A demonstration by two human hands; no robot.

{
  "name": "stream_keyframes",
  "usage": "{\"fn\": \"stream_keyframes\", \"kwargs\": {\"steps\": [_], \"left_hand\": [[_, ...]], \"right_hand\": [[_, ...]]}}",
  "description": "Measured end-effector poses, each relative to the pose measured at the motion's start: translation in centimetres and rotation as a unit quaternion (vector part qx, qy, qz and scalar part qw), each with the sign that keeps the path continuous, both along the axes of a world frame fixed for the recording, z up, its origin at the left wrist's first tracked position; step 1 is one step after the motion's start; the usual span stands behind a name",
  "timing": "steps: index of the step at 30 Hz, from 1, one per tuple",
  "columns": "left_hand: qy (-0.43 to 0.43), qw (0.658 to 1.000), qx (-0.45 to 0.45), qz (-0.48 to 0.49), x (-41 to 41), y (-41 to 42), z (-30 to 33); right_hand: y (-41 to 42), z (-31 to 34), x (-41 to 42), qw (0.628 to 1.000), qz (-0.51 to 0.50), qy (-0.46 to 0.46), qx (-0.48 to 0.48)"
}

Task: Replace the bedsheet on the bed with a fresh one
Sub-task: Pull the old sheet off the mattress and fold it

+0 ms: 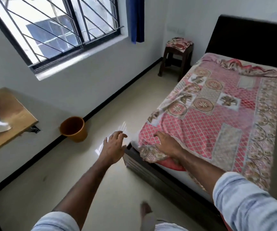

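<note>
**Reaching for the near corner of the old sheet**

The person stands at the foot of the bed (152,170), both arms stretched toward its near-left corner. The pink patterned bedsheet (217,110) covers the mattress, rumpled along the headboard end and bunched at the near corner where it hangs over the frame. The right hand (166,144) rests on that bunched corner with fingers spread and loosely curled, lying on the cloth rather than clearly gripping it — no fold is seen pinched. The left hand (113,147) hovers over the floor just beside the bed corner, fingers splayed wide, holding nothing.

The step in hand looks like the start of stripping: taking hold of the corner so the sheet can be drawn off. The next move likely calls for both hands to close on the fabric at the corner, lift it free of the mattress edge, and pull it along the bed's length.

A folded patterned cloth (179,43) sits on a dark stool (176,59) near the headboard — possibly the fresh sheet, though that cannot be confirmed. An orange bucket (73,129) stands against the wall under the window; its inside is shadowed and nothing can be made out in it.
</note>
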State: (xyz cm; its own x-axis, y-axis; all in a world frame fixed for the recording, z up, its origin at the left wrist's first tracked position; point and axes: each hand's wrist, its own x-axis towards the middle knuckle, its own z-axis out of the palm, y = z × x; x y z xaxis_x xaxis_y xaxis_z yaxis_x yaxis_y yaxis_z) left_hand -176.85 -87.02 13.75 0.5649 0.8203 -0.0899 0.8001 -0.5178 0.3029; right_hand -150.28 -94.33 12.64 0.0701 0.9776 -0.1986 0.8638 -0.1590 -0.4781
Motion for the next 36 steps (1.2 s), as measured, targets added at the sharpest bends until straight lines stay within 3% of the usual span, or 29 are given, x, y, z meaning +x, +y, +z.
{"fn": "stream_keyframes", "kwargs": {"steps": [10,19,27,36], "left_hand": [[0.027,0.994,0.004,-0.102,-1.5,20.7,-0.1],[0.008,0.984,0.02,-0.174,0.3,40.0,2.1],[-0.008,0.956,0.038,-0.291,7.9,55.0,2.6],[-0.017,0.888,0.059,-0.456,21.6,65.6,3.6]], "right_hand": [[18.6,-4.8,-4.3,0.992,-0.119,0.047,-0.009],[35.4,-2.1,-5.2,0.985,-0.171,0.012,-0.001],[43.9,0.1,-1.0,0.947,-0.317,-0.034,0.022],[47.3,1.6,6.9,0.88,-0.462,-0.114,0.011]]}}
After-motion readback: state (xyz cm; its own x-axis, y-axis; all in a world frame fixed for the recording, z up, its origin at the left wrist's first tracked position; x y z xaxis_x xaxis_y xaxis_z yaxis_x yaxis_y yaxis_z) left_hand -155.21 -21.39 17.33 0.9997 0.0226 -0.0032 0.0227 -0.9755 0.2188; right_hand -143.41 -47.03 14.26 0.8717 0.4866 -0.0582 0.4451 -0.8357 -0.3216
